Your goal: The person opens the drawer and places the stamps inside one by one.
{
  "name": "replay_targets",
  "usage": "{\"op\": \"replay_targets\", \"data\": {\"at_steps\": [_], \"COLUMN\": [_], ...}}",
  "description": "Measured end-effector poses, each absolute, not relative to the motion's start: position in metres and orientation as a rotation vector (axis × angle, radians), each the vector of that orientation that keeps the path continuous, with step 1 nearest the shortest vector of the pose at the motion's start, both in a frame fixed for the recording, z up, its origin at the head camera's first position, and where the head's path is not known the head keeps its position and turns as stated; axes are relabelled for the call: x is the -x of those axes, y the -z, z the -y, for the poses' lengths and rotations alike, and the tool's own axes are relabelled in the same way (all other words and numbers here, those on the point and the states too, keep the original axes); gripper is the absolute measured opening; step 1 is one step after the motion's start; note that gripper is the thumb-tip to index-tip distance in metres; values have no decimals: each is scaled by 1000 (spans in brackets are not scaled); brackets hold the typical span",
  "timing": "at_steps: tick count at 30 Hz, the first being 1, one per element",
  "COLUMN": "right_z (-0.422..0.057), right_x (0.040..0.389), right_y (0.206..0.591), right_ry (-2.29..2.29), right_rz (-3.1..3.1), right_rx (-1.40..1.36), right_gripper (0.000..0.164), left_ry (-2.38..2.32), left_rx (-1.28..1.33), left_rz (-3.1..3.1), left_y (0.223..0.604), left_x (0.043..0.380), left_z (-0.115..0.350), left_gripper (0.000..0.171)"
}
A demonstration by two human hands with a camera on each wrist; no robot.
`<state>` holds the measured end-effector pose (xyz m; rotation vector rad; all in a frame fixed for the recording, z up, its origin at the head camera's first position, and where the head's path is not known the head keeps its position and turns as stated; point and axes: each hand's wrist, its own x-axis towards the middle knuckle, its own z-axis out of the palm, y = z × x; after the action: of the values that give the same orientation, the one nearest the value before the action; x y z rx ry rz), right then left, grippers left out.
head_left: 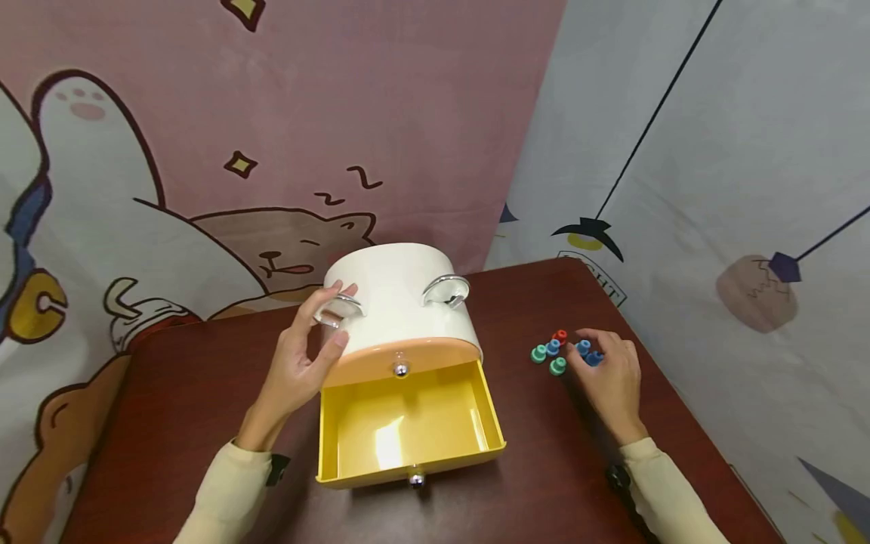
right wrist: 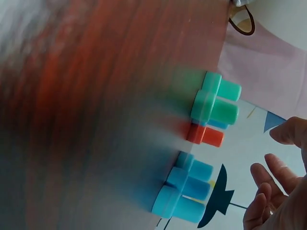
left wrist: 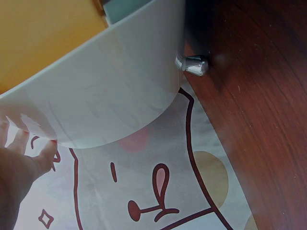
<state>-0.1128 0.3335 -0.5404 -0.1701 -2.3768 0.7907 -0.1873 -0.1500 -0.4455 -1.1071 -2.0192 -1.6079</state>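
A white rounded drawer box [head_left: 397, 291] with two silver handles stands on the table. Its yellow drawer [head_left: 414, 423] is pulled out, bare inside, with a silver knob on its front. My left hand [head_left: 299, 359] rests against the box's left side, fingers and thumb spread about the left handle [head_left: 342, 304]. Those fingertips touch the white wall in the left wrist view. To the right lie several small pegs: green pegs [right wrist: 218, 110], a red peg [right wrist: 205, 134] and blue pegs [right wrist: 182, 189]. Over them hovers my right hand [head_left: 612, 378], fingers loosely bent, holding nothing.
Under everything is a dark reddish-brown table [head_left: 530, 468], its right edge beyond the pegs. An orange upper drawer front [head_left: 401, 355] with a silver knob sits above the yellow drawer. Cartoon-printed cloth [head_left: 381, 113] hangs behind and at the right.
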Motion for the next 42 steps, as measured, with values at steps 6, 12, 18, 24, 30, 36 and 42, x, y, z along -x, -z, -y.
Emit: {"op": "replay_targets", "data": {"at_steps": [6, 12, 18, 24, 30, 36, 42], "right_z": [-338, -341, -353, -367, -365, -363, -364], "right_x": [117, 124, 123, 116, 123, 127, 130], "right_y": [549, 552, 546, 544, 546, 547, 549], "right_ry": [-767, -761, -747, -723, -727, -721, -710], "right_rz": [2416, 2471, 2560, 2626, 2637, 2636, 2625], "right_rx": [201, 227, 299, 333, 322, 268, 231], "right_gripper": [31, 28, 25, 22, 19, 19, 18], "left_ry": [1608, 1604, 1612, 1628, 1615, 1610, 1591], "left_rx": [1098, 1083, 1091, 1089, 1075, 1066, 1073], "left_rz": [2030, 2040, 2049, 2061, 2070, 2082, 2089], "left_y": [445, 444, 444, 449, 447, 445, 443], "left_x": [187, 187, 190, 189, 190, 190, 190], "left_z": [154, 159, 153, 143, 148, 151, 150], "left_gripper": [62, 61, 57, 59, 59, 60, 64]}}
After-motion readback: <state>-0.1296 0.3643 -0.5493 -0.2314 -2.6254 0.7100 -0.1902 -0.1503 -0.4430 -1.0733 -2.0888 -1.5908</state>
